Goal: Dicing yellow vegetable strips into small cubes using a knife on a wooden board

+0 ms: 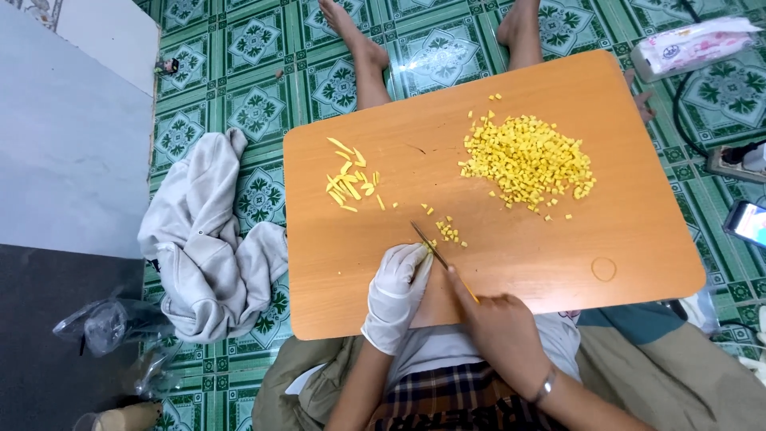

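Note:
My left hand [396, 291], in a white glove, presses down on yellow food strips at the near edge of an orange table [511, 263]. My right hand [499, 327], bare with a bracelet, holds a small knife [435, 251] whose blade points up-left beside the glove. A few fresh yellow cubes [449, 232] lie just past the blade tip. A big heap of diced yellow cubes [528, 162] sits at the far right of the table. Several uncut yellow strips [349, 182] lie at the far left.
Another person's bare legs [363, 56] are beyond the table's far edge. A grey garment [211, 239] lies crumpled on the green tiled floor at left. A tissue pack [694, 44], a power strip [738, 164] and a phone [748, 222] are at right. Plastic bags [112, 323] at lower left.

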